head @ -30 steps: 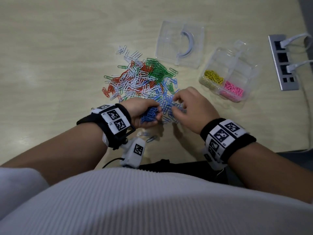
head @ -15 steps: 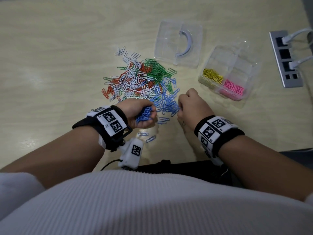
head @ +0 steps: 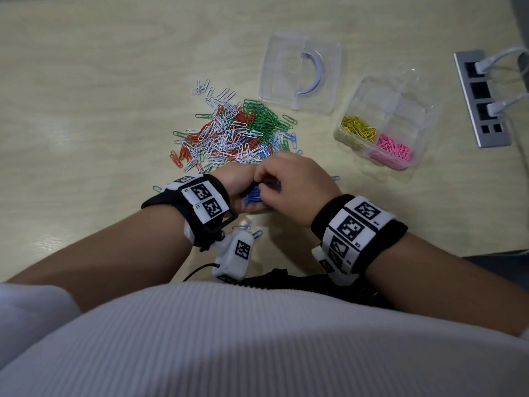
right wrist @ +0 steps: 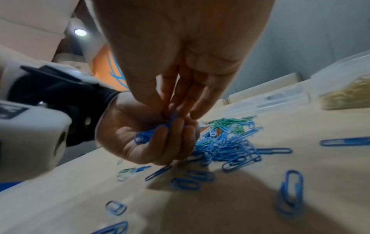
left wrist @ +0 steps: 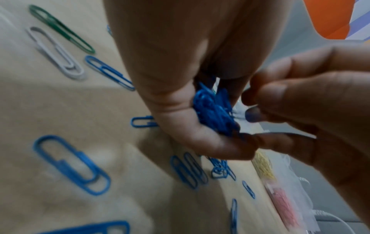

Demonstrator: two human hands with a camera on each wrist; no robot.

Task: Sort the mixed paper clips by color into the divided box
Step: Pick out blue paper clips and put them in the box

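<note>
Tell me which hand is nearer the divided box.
Right. The right hand lies between the divided box and the left hand, which cups blue clips farther left.

We see the surface (head: 86, 81) evenly lit from above, with soft glare patches at left. Both wrist views are blurred and stretched at the edges, and a ceiling lamp (right wrist: 80, 32) glows while dark hand shadows fall below.
</note>
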